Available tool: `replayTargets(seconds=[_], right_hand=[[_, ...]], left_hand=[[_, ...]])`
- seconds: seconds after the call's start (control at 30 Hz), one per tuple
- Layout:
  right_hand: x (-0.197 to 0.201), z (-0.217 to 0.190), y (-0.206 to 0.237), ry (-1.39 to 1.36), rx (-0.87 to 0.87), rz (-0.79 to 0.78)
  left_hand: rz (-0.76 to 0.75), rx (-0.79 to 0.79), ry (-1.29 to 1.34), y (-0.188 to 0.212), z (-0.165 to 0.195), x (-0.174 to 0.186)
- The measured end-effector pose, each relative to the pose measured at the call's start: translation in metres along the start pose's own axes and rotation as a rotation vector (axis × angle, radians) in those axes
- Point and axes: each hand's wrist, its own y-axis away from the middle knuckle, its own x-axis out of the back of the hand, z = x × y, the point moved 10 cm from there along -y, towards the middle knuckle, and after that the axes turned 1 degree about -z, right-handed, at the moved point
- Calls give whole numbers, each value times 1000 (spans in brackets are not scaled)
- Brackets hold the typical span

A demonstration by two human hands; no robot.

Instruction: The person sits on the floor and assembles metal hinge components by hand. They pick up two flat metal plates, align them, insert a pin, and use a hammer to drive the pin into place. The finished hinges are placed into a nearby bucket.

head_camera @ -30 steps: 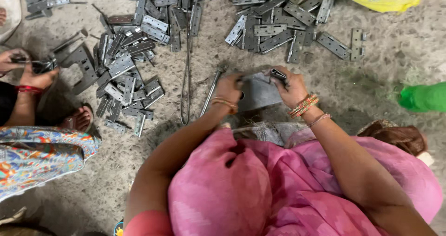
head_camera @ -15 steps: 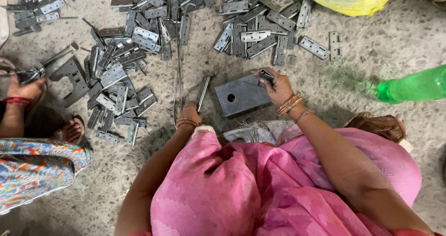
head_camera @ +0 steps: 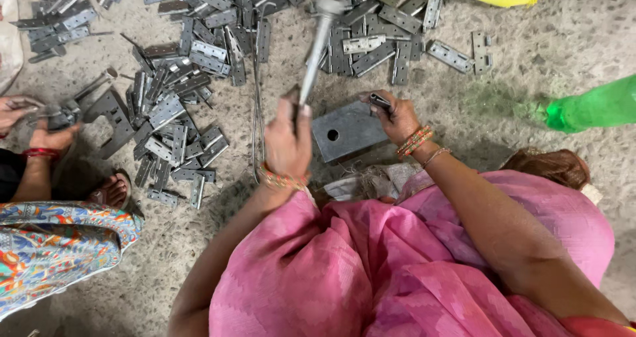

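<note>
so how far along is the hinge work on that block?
Done: hard to tell; grey metal hinges lie in loose piles on the concrete floor, with no separate finished lot visible. In hand: left hand raises a metal hammer; right hand holds a small dark metal piece at the grey steel block with a hole. Left: seemingly most of the piles.

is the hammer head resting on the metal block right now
No, the left hand holds the hammer raised, its head up over the hinge pile, clear of the metal block.
</note>
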Motion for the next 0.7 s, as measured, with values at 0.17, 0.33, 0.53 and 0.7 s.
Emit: replayTargets(seconds=[0.17, 0.33, 0.53, 0.7], right_hand=[[0, 12, 1, 25, 50, 79], [-22, 56, 5, 218, -196, -4], [-13, 41, 9, 65, 100, 65], [-16, 61, 11, 115, -63, 53]], left_hand=[[-179, -168, -146, 20, 51, -42], [-414, 43, -218, 30, 15, -72], [-79, -258, 56, 38, 42, -36], [-435, 46, -248, 45, -18, -92]])
